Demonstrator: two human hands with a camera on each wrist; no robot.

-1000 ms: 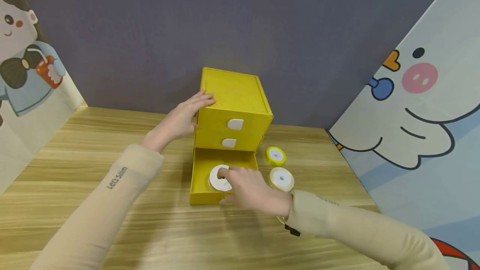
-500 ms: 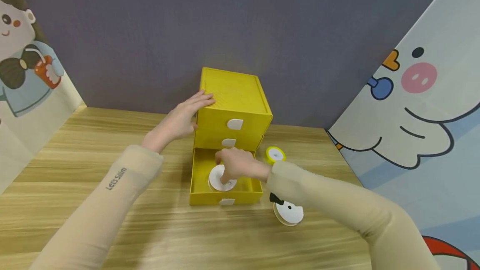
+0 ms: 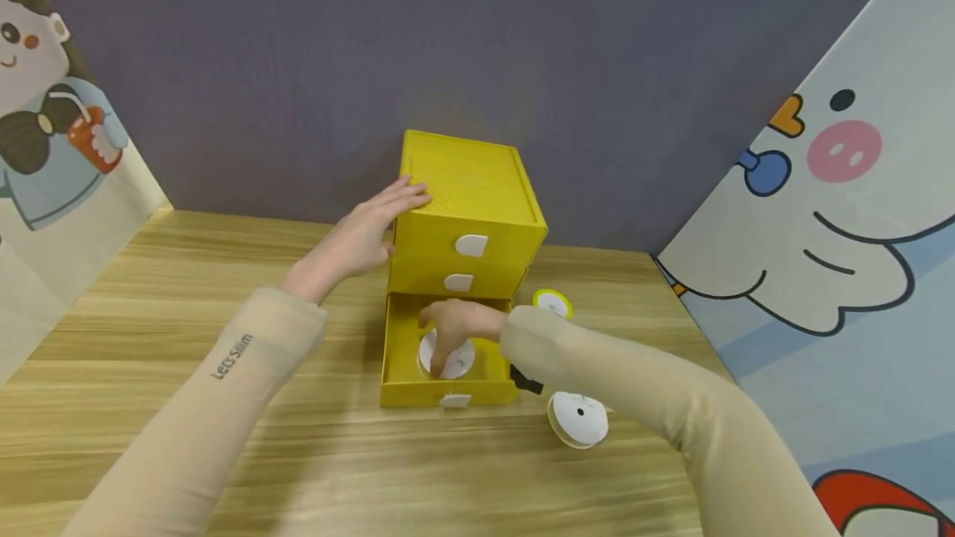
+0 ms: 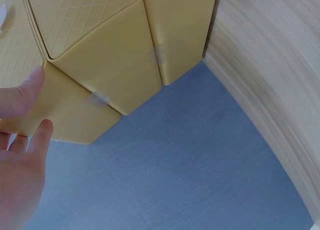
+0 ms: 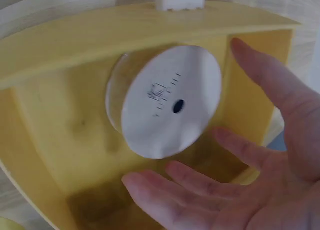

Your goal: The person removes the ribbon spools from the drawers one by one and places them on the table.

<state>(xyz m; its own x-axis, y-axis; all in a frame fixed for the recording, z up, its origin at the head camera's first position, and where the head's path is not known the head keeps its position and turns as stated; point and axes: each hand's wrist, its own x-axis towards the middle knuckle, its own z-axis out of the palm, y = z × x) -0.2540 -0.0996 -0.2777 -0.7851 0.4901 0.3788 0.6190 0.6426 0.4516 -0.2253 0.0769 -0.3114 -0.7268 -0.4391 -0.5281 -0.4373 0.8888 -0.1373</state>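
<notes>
A yellow drawer cabinet (image 3: pixel 477 181) stands against the back wall, its bottom drawer (image 3: pixel 399 394) pulled out. In that drawer lies a ribbon spool (image 5: pixel 150 120) with white printed faces and a dark centre hole. My right hand (image 3: pixel 457 326) reaches over the spool from the right. The right wrist view shows its fingers (image 5: pixel 210 190) and thumb spread around the spool, with gaps between them and it. My left hand (image 3: pixel 354 240) rests at the cabinet's upper left edge, fingers extended onto the top and thumb by the side wall.
Right of the drawer, a white-faced spool (image 3: pixel 579 421) lies on the wood-grain table (image 3: pixel 298 454). Farther back is a yellow-rimmed spool (image 3: pixel 552 302), partly hidden by the right sleeve. The two upper drawers, with white tabs (image 3: pixel 472 245), are closed.
My right hand has moved left and back over the spool, its fingers now spread. The right sleeve now hides the cream spool beside the drawer. My left hand stays where it was.
</notes>
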